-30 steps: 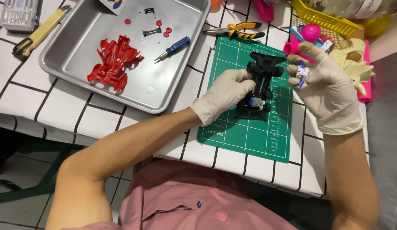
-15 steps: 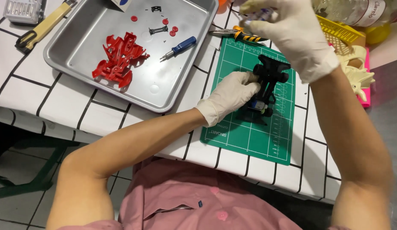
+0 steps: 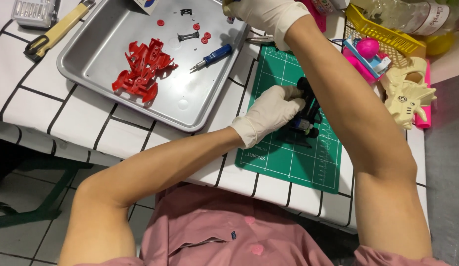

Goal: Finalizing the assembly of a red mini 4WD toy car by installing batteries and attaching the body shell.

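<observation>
Left hand [image 3: 270,114] grips black toy chassis [image 3: 306,116] on green mat [image 3: 293,157]. Light, brittle plastic; hold by its sides. Right hand [image 3: 261,12] far over tray [image 3: 86,74], grip unclear.

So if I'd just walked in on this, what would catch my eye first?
Probably the bright red plastic toy-car body lying in the grey metal tray at upper left, near a small blue-handled screwdriver. Next, the white-gloved left hand pressing a black toy-car chassis onto the green cutting mat, while the gloved right hand reaches over the tray's far corner. At right lies a cream plastic dinosaur toy.
</observation>
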